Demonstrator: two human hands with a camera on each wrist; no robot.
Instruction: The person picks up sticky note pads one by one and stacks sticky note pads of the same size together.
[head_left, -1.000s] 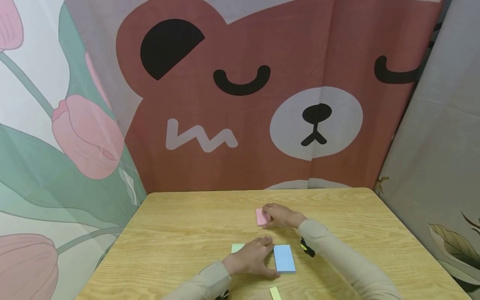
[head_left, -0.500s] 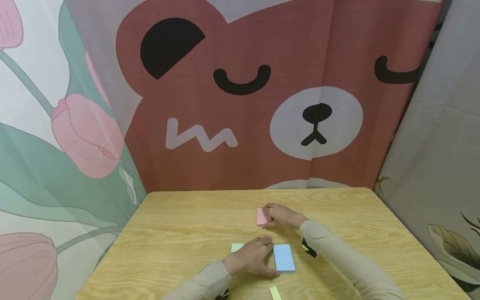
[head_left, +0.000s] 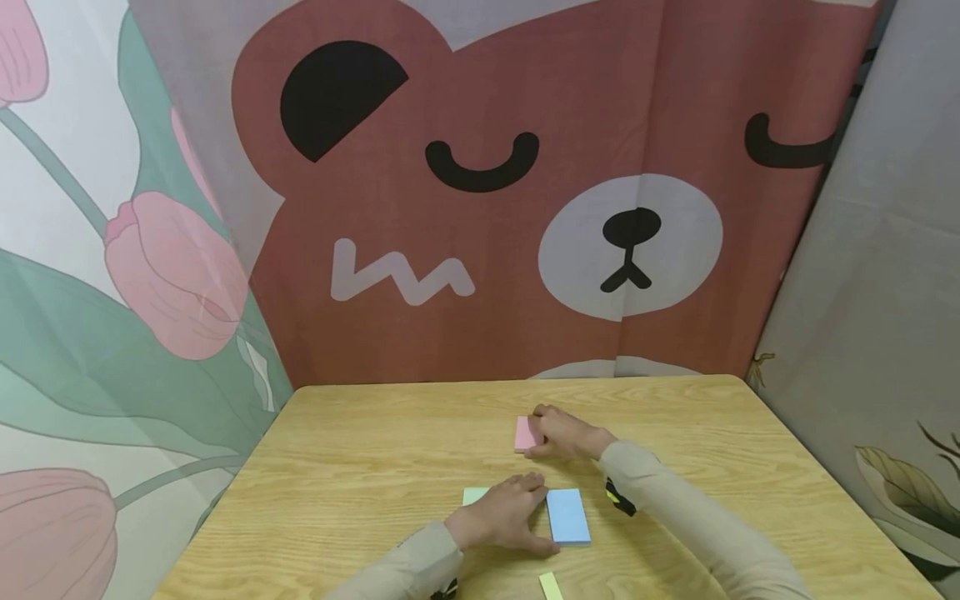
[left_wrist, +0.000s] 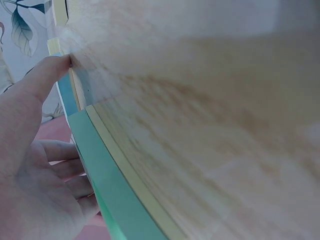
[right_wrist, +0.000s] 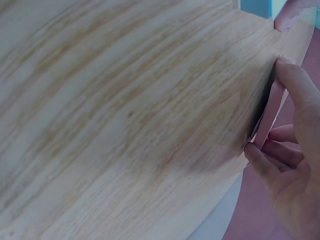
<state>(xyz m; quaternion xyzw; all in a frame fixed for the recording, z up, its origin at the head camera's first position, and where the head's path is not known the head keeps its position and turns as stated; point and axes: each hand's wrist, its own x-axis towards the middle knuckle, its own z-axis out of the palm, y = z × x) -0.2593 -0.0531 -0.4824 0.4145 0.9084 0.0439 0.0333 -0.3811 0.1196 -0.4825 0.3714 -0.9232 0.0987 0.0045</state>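
In the head view, my right hand [head_left: 564,431] holds a pink sticky note pad [head_left: 524,435] by its right part. The right wrist view shows the thumb at one end of the pink pad's edge [right_wrist: 270,111] and a fingertip at the other. Closer to me, my left hand [head_left: 501,512] reaches across a green sticky note pad [head_left: 474,495], hiding most of it. Its thumb and forefinger span the left side of a blue sticky note pad [head_left: 568,517], at the near and far corners. From the left wrist, the thumb meets the blue pad [left_wrist: 67,92] beyond the green one [left_wrist: 115,175].
A narrow yellow sticky note pad [head_left: 551,587] lies at the bottom of the head view, nearer than the blue pad. All lie on a wood-grain table [head_left: 360,467]. A curtain with a bear print [head_left: 495,333] hangs behind the far edge.
My right hand and the pink pad have shifted very slightly to the right. The left hand, blue pad and green pad stay where they were.
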